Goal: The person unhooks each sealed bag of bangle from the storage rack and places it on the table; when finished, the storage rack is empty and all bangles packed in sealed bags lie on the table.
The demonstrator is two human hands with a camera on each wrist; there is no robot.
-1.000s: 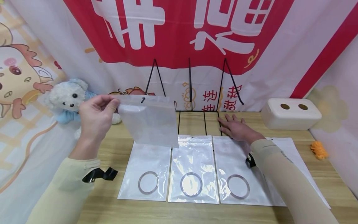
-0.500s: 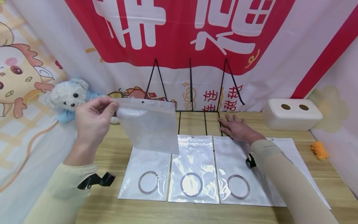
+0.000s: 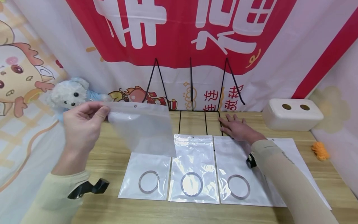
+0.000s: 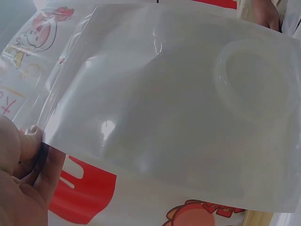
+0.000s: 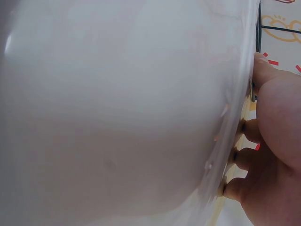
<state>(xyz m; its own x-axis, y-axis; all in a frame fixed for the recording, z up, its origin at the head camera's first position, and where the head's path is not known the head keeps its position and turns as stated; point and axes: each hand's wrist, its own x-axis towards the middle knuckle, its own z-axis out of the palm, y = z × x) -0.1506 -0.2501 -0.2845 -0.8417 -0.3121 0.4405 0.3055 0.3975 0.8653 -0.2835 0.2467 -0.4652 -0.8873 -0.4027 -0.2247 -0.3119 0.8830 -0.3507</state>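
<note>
My left hand [image 3: 82,127] pinches the top left corner of a translucent zip-lock bag [image 3: 142,130] and holds it up above the row of bags. In the left wrist view a pale ring [image 4: 221,77] shows at the held bag's far end. My right hand [image 3: 239,129] rests with spread fingers at the back, by the black wire rack [image 3: 205,123] and behind a flat bag [image 3: 227,158]. To its left lie a middle bag [image 3: 193,155] and a left bag [image 3: 130,183], partly hidden by the held one. Each of these three has a ring near its bottom.
Another white bag [image 3: 293,165] lies at the right, partly under my right sleeve. Behind stand a cream box with two holes [image 3: 293,116] and a plush bear [image 3: 68,93]. An orange yarn bundle [image 3: 320,151] sits near the table's right edge.
My left hand has moved left and slightly down, bringing the held bag with it and covering more of the left bag. My right hand has stayed in place.
</note>
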